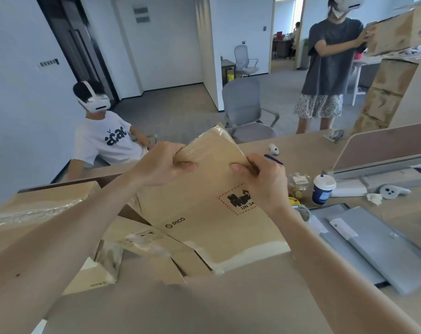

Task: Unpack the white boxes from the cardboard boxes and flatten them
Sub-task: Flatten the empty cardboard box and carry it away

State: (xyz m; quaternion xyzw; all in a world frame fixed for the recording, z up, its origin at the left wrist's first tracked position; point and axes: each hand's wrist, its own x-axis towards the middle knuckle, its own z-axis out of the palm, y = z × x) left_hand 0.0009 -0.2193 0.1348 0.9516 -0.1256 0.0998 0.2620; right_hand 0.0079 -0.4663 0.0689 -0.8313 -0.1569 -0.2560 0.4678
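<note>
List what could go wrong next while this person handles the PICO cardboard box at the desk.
1. The left hand and right hand grip the PICO cardboard box by its top edge; swinging it rightwards could tip the lidded paper cup or glass jar close beside it.
2. A spill there might reach the grey laptop lying nearby.

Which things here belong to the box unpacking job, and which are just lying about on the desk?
Job: cardboard box, gripped at its top by the left hand and right hand; taped carton to its left.
Lying about: paper cup, glass jar, grey laptop, white controller.
</note>
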